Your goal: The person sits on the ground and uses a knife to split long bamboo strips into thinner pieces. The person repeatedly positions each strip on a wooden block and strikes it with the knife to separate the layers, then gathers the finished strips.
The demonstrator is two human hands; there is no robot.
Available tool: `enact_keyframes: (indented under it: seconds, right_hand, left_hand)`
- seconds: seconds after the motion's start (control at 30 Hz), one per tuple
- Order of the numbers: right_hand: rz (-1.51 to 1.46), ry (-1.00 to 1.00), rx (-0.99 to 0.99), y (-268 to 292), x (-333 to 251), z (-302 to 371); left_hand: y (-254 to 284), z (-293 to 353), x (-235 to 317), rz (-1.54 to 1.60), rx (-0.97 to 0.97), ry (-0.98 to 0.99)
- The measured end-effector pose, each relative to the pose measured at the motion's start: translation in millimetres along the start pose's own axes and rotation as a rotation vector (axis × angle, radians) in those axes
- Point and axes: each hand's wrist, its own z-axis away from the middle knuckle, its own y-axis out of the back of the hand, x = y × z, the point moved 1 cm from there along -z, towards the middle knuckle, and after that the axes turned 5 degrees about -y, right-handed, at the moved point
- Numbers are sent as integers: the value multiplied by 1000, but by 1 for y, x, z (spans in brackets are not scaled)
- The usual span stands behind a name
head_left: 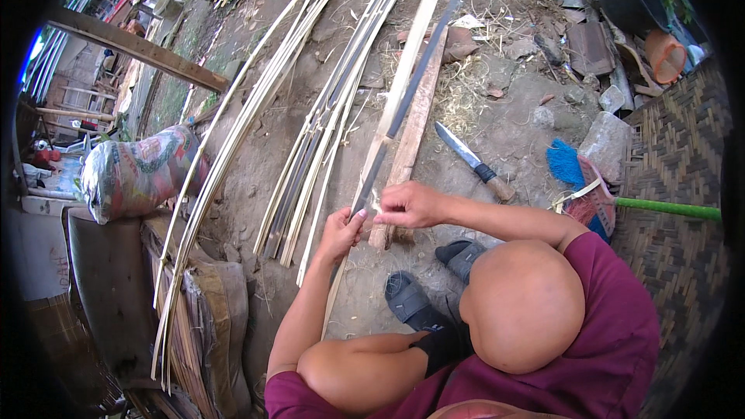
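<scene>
A long bamboo strip point(375, 167), dark on its skin side and pale along the other edge, runs from the top of the view down to my hands. My left hand point(339, 237) is closed around it, with the thumb on top. Close beside it, the curled fingers of my right hand point(410, 204) pinch thin pale bamboo fibres point(376, 203) at the strip's edge. A reddish wooden plank point(414, 133) lies under and to the right of the strip. On the ground right of the plank rests a knife point(463, 151) with a dark-and-wood handle.
Bundles of split bamboo strips point(335, 93) and pale strips point(256, 93) lie to the left. A stuffed sack point(143, 171) sits farther left. At right are a blue-and-red broom point(578, 178), a stone point(607, 146) and a woven bamboo panel point(683, 140). Pale shavings point(473, 101) litter the ground.
</scene>
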Motion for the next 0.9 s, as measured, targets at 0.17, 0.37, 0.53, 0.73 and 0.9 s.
enact_keyframes:
  seconds: [0.17, 0.37, 0.53, 0.73, 0.9]
  right_hand:
    - [-254, 146, -46, 5, -62, -1]
    - [-186, -354, 550, 46, 51, 31]
    - [-497, -589, 1201, 113, 137, 100]
    - [-785, -1065, 1270, 94, 160, 136]
    - [413, -1033, 686, 60, 186, 189]
  left_hand:
    - [42, -23, -18, -27, 168, -142]
    - [84, -32, 37, 19, 312, -111]
    - [101, -75, 38, -158, 304, -132]
    - [136, -133, 18, -267, 405, -120]
    - [121, -175, -24, -216, 235, 220]
